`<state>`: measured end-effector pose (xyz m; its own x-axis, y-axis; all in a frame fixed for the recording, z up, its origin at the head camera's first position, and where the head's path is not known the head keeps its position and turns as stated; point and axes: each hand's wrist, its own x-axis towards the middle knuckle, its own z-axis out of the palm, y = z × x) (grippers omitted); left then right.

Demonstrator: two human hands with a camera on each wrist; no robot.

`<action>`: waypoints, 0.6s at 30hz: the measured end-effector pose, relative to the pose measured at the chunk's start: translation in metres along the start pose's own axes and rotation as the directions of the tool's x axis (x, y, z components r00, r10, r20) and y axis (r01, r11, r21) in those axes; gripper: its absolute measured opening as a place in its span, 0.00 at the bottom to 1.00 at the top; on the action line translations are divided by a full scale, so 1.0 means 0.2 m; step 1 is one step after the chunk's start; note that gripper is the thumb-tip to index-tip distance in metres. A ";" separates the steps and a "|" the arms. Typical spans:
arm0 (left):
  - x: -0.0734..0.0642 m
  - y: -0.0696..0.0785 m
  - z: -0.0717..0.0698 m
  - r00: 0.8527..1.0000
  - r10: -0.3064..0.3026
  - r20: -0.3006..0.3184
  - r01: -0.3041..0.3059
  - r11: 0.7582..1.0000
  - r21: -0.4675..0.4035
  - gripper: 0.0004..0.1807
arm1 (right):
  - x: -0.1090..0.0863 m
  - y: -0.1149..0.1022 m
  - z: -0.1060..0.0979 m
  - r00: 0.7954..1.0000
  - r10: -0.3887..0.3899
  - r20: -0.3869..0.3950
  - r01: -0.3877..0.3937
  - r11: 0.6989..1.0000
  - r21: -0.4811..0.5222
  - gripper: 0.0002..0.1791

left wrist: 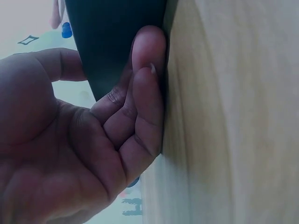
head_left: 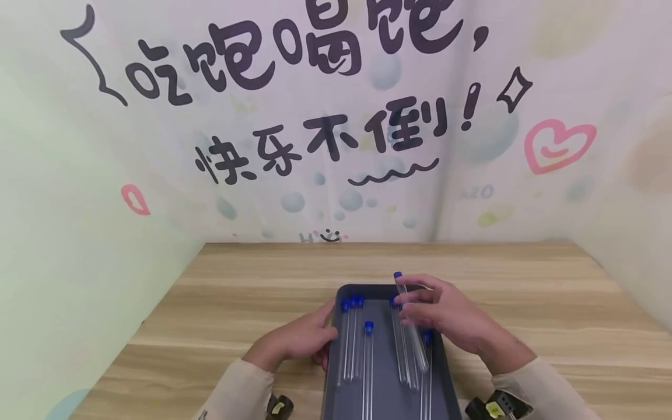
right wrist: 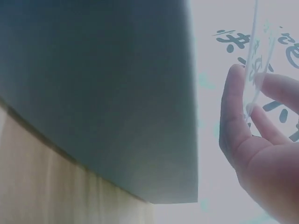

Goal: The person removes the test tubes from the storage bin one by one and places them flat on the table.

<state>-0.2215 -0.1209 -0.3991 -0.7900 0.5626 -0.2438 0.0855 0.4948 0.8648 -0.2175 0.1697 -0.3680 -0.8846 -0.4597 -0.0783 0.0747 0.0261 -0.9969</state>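
Observation:
A dark grey tray (head_left: 385,364) lies on the table with several clear, blue-capped test tubes inside. My left hand (head_left: 298,338) grips its left side; in the left wrist view, the thumb reaches the rim while the curled fingers (left wrist: 147,107) press against the outer wall. Over the tray's right half, my right hand (head_left: 448,312) pinches a tilted test tube (head_left: 419,351) between thumb and fingers, blue cap uppermost. The right wrist view shows this clear tube (right wrist: 258,51) between the fingertips. Part of it is hidden behind the fingers in the head view.
Inside the tray, tubes lie along the left side, a single tube (head_left: 368,367) near the middle, and others on the right. Wood-grain table (head_left: 236,280) surrounds the tray. A printed cloth backdrop (head_left: 325,204) rises behind the table.

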 end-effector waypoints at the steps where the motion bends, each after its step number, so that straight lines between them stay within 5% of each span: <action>1: 0.00 0.00 0.00 1.000 -0.007 -0.007 0.007 1.000 0.000 0.40 | 0.00 0.00 -0.01 1.000 -0.004 -0.006 0.004 1.000 -0.003 0.36; 10: 0.00 0.00 0.01 1.000 0.004 0.005 -0.003 0.997 -0.081 0.43 | 0.00 -0.02 -0.03 0.999 0.009 -0.044 -0.011 0.999 -0.045 0.33; 18: 0.00 0.00 0.00 0.998 -0.041 -0.037 0.040 0.999 -0.025 0.39 | -0.01 -0.01 -0.06 0.997 -0.021 -0.070 0.012 0.993 -0.121 0.31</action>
<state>-0.2219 -0.1223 -0.3994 -0.8148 0.5170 -0.2623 0.0390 0.5003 0.8650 -0.2216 0.1810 -0.3656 -0.9161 -0.3968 -0.0581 0.0075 0.1279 -0.9918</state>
